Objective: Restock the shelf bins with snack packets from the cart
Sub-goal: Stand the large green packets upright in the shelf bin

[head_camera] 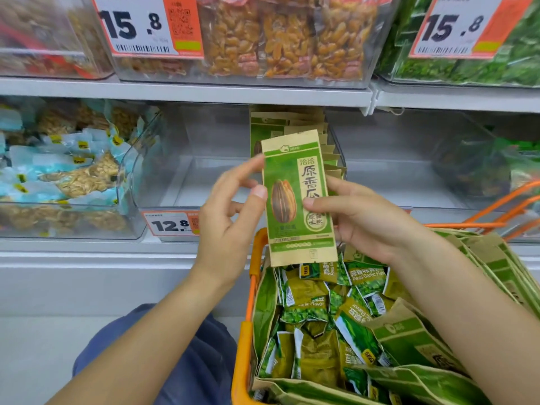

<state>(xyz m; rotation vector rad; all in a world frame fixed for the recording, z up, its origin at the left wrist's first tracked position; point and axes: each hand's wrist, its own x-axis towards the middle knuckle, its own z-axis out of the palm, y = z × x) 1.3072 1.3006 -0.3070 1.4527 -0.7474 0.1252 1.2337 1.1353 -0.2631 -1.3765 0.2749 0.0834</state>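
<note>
A white metal shelf (187, 93) carried rows of clear, hard plastic bins, one (163, 182) at the centre nearly bare but for a row of upright paper packets (292, 124) along its right side. To its left a bin (58, 171) brimmed with crinkly blue-and-clear nut bags; above it sat glossy bags of golden raisins (280, 39) behind an orange price tag (146, 24). Below, an orange wire cart (248, 331) held a loose heap of shiny green pea sachets (315, 317) and flat kraft-paper packs (409, 334).

Over the cart's front edge and before the centre bin, a person held a tall, flat sunflower-seed packet (295, 200) upright, its matte brown paper printed green with a striped seed. The right hand (362, 217) pinched its right edge, thumb on the front and fingers curled behind. The left hand (233, 217) met the left edge with thumb and forefinger, its other fingers loosely spread.

The packet appeared to be on its way to the row in the bin. Done well, it would likely go in face-forward and upright, slid flush against the standing packets, with a light grip so the stiff paper would not crease.
</note>
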